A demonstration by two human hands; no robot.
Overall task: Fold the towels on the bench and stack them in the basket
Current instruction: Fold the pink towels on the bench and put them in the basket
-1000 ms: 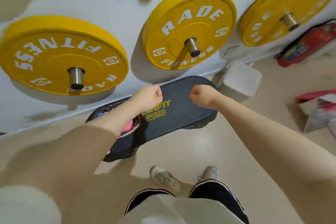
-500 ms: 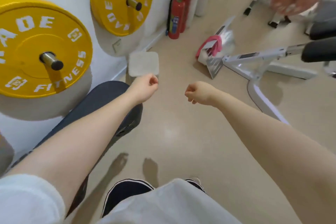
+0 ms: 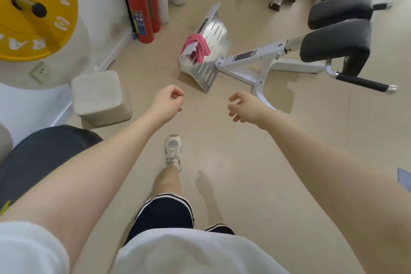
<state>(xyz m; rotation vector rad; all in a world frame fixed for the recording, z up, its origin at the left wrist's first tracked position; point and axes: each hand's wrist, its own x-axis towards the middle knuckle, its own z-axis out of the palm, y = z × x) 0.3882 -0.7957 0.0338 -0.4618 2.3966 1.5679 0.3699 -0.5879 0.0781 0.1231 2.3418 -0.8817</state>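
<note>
The white exercise machine (image 3: pixel 262 60) stands ahead on the floor, with a pink towel (image 3: pixel 198 48) draped over its slotted metal footplate (image 3: pixel 209 66). The step looks like fetching that towel; next comes walking closer and reaching down for it. No basket shows. Both arms stretch forward: the left hand (image 3: pixel 170 101) is curled and empty, the right hand (image 3: pixel 241 107) loosely open, holding nothing.
</note>
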